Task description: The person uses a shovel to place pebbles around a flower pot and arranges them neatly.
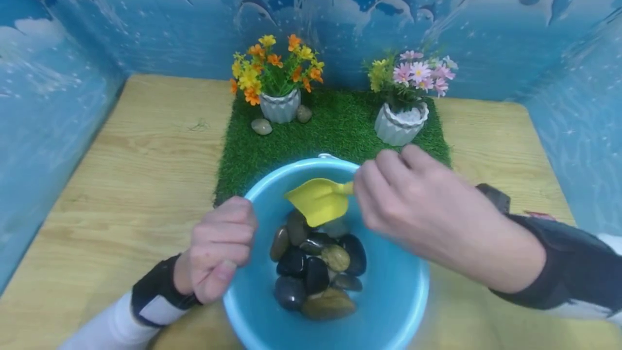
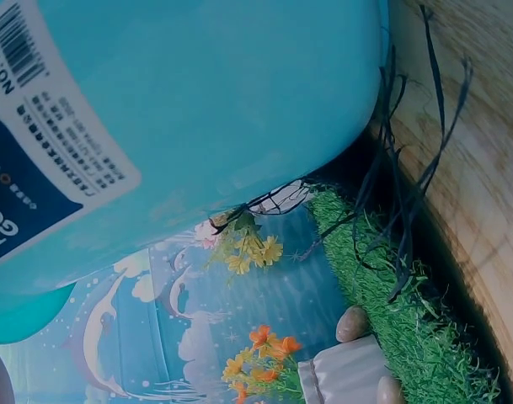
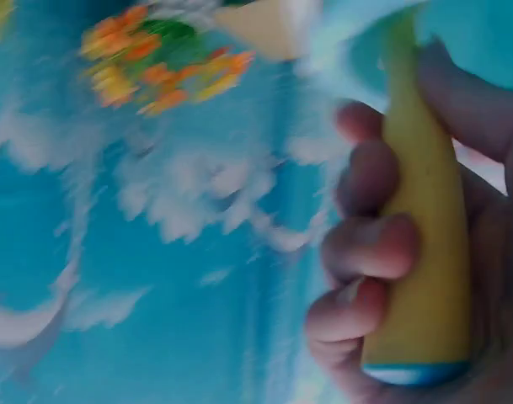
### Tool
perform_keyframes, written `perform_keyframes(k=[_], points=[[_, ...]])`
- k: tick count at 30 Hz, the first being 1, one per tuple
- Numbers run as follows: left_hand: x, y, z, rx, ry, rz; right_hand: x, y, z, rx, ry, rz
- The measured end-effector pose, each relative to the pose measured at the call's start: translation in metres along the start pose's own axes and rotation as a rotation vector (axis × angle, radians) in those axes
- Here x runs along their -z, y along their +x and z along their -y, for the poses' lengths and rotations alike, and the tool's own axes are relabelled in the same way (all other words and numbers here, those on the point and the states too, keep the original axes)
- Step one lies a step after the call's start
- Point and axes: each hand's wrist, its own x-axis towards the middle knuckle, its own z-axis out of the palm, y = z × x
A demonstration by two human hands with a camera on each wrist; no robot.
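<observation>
A small yellow toy shovel (image 1: 319, 200) is in my right hand (image 1: 413, 204), its blade tilted over the inside of the light blue bucket (image 1: 393, 307). The right wrist view shows fingers (image 3: 370, 244) wrapped round the thick yellow handle (image 3: 429, 252), which ends in a blue and white cap. My left hand (image 1: 221, 250) grips the bucket's left rim with curled fingers. Several smooth stones (image 1: 317, 274), black, grey and brown, lie at the bucket's bottom below the blade. In the left wrist view the bucket's outer wall (image 2: 231, 93) carries a printed label (image 2: 54, 126).
Behind the bucket, a green turf mat (image 1: 335, 118) bears a pot of orange and yellow flowers (image 1: 281, 106) and a pot of pink flowers (image 1: 400, 126). Two pebbles (image 1: 261, 126) sit by the left pot. Blue dolphin-print walls (image 1: 340, 20) surround the wooden table (image 1: 121, 177).
</observation>
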Motion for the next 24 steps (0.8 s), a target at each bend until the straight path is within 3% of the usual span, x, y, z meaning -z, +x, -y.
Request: perform_keyframes(k=[3, 7, 11, 15, 24], points=[[0.0, 0.0, 0.0, 0.002, 0.006, 0.005, 0.081, 0.042, 0.02, 0.001, 0.022, 0.079], [0.0, 0.0, 0.0, -0.002, 0.009, 0.007, 0.119, 0.068, 0.029, -0.011, -0.022, 0.22], [0.001, 0.0, -0.001, 0.003, 0.011, 0.012, 0.118, 0.075, 0.035, 0.005, -0.047, 0.295], [0.001, 0.0, -0.001, 0.0, 0.01, 0.011, 0.107, 0.075, 0.042, 0.032, -0.038, 0.305], [0.001, 0.0, 0.0, 0.012, 0.002, 0.017, 0.091, 0.078, 0.046, 0.092, 0.16, 0.316]])
